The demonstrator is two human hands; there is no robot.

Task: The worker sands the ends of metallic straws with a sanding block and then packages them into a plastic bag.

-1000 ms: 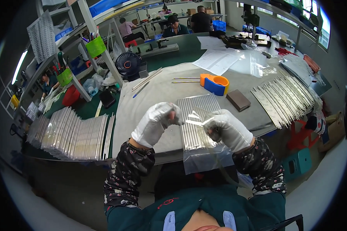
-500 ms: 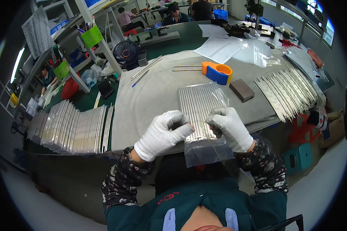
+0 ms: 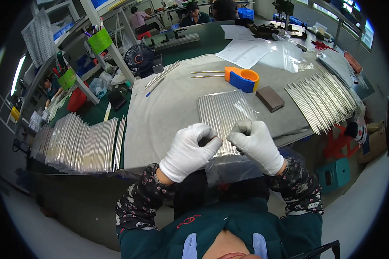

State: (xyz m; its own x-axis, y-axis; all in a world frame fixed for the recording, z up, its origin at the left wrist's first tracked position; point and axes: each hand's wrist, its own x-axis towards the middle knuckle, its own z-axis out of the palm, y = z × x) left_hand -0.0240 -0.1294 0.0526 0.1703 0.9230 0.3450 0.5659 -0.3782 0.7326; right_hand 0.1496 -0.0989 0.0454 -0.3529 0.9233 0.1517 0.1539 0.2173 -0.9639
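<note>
A flat row of thin silvery rods (image 3: pixel 216 105) lies on the grey cloth in front of me, inside a clear plastic bag (image 3: pixel 224 170) whose near end hangs over the table edge. Over the rods' near end, my white-gloved left hand (image 3: pixel 186 151) is closed in a pinch, thumb against forefinger. Close beside it, my right hand (image 3: pixel 258 146) is also pinched, its glove greyish at the fingertips. The two sets of fingertips almost meet. Whatever they pinch is too small or too clear to make out.
Beyond the bag sit an orange and blue tape dispenser (image 3: pixel 242 83) and a brown block (image 3: pixel 270 99). Loose rods (image 3: pixel 320 103) fan out on the right. Many bagged rods (image 3: pixel 82 142) are stacked at left, near a black fan (image 3: pixel 138 57). A pen (image 3: pixel 154 87) and papers (image 3: pixel 243 52) lie farther back.
My hands have drawn closer together over the bag, the left moving right and the right slightly left. The clear strip seen below my right hand earlier no longer shows plainly.
</note>
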